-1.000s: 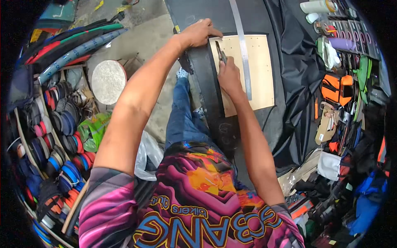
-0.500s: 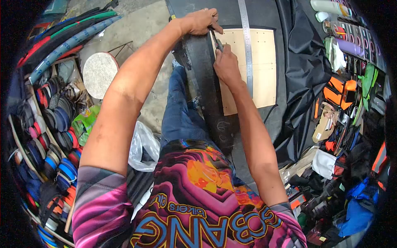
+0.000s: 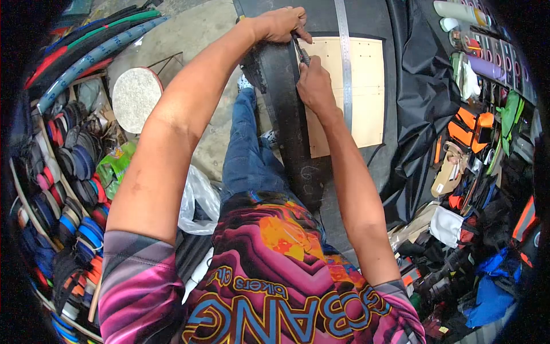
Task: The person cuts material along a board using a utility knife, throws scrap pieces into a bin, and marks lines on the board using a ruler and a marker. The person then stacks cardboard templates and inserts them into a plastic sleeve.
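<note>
In the head view, my right hand (image 3: pixel 315 86) is closed around a slim dark utility knife (image 3: pixel 304 56), whose tip points away from me at the far left corner of a pale wooden-looking template (image 3: pixel 323 114). The template lies on black sheet fabric (image 3: pixel 375 114), a narrow dark border showing around it. My left hand (image 3: pixel 285 24) is bent over that same corner with fingers curled down beside the knife tip; what they pinch is hidden. A long steel ruler (image 3: pixel 346 63) lies lengthwise across the template, right of the knife.
Crumpled black fabric (image 3: pixel 421 97) hangs along the right side of the work table (image 3: pixel 318 195). Shelves of webbing rolls (image 3: pixel 83 157) stand at left, near a round stool (image 3: pixel 137 98). A clear plastic bag (image 3: pixel 199 200) sits by my legs. Orange pieces (image 3: pixel 471 129) and other supplies crowd the right.
Both hands stay at the template's far left corner, the knife still beside the left fingers. The view has shifted slightly, and the hands have barely moved.
</note>
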The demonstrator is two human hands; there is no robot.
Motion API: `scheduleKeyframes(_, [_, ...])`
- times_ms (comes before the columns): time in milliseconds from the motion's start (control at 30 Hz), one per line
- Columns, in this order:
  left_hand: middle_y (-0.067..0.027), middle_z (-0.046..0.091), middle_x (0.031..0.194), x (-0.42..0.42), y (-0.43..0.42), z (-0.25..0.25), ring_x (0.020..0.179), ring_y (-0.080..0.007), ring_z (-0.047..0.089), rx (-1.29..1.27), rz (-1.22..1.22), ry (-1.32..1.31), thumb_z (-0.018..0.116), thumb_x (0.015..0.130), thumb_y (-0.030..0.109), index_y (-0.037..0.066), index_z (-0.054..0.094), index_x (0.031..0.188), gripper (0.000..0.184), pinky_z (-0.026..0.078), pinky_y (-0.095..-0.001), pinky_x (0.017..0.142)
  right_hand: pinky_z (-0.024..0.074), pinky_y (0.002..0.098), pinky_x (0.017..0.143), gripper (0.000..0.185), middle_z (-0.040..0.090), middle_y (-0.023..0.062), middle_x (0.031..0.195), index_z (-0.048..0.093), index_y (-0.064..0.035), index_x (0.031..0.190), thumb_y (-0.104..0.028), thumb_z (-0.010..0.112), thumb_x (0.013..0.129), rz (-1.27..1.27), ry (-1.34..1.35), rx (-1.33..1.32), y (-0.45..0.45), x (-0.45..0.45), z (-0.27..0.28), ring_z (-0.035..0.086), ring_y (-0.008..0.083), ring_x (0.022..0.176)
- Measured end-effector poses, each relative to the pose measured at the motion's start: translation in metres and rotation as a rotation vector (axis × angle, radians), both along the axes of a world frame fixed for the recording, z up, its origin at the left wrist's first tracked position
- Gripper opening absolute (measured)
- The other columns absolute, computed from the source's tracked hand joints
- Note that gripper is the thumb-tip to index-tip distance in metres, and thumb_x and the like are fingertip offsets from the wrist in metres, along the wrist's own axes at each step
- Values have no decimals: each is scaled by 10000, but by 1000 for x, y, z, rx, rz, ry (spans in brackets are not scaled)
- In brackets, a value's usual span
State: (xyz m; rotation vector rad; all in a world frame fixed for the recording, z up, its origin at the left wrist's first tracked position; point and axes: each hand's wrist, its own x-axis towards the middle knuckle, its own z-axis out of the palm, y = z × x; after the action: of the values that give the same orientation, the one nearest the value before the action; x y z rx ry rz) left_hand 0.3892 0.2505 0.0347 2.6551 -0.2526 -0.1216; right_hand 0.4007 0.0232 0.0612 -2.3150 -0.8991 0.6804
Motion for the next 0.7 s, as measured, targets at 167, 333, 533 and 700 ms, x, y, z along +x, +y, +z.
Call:
scheduleKeyframes(167, [-104,630,1050,2,-1,8,1041,-324,517,27,-23,68,670,767,138,309,795,1135,425,451,-435,923,474,608,805,243,641,382,924,467,59,1118,-169,500,1040,16,-20,-28,-1,1,0,621,580,917])
scheduleKeyframes(333, [-92,646,1034,2,-3,11,1024,-327,523,74,-36,27,652,762,120,303,799,1123,431,458,-410,907,480,622,835,265,635,410,929,440,62,1094,-195,479,1043,32,-13,-112,6,3,4,622,599,923])
scheduleKeyframes(533, [-122,641,1041,2,-5,12,1021,-338,542,27,19,68,646,761,114,313,807,1100,425,464,-406,913,481,637,852,273,623,437,923,408,61,1085,-204,453,1044,68,12,-136,2,-2,1,619,617,918])
scheduleKeyframes(700, [-162,626,1051,3,-6,16,1036,-347,553,13,49,97,639,765,116,321,806,1104,430,464,-405,933,482,644,828,249,622,433,904,398,53,1052,-188,457,1041,59,23,-139,-7,-7,1,618,619,896])
